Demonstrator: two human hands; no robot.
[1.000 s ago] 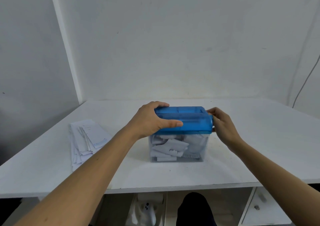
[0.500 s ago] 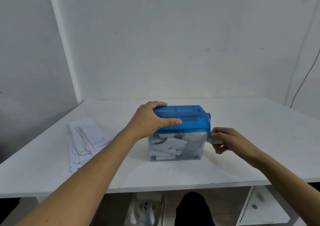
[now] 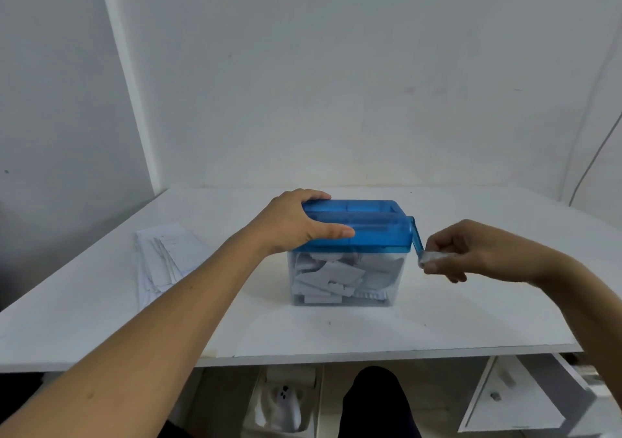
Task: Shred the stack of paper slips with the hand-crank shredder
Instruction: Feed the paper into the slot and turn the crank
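Note:
The hand-crank shredder (image 3: pixel 373 227) has a translucent blue top on a clear bin (image 3: pixel 346 278) full of white paper pieces, and stands mid-table. My left hand (image 3: pixel 296 224) grips the blue top's left end, thumb on the front face. At the shredder's right side my right hand (image 3: pixel 461 252) pinches the pale knob of the blue crank (image 3: pixel 417 242), which points down and to the right. A stack of white paper slips (image 3: pixel 165 259) lies fanned on the table to the left, apart from both hands.
The white table (image 3: pixel 336 333) meets white walls at the back and left. A thin cable (image 3: pixel 592 155) runs down the right wall. Under the table sit a white drawer unit (image 3: pixel 511 397) at right and a white object (image 3: pixel 286 400); a dark knee (image 3: pixel 377 400) shows below.
My right hand came off the shredder's right end, dropped to the crank knob and has swung it outward to the right. My left hand kept its grip on the top.

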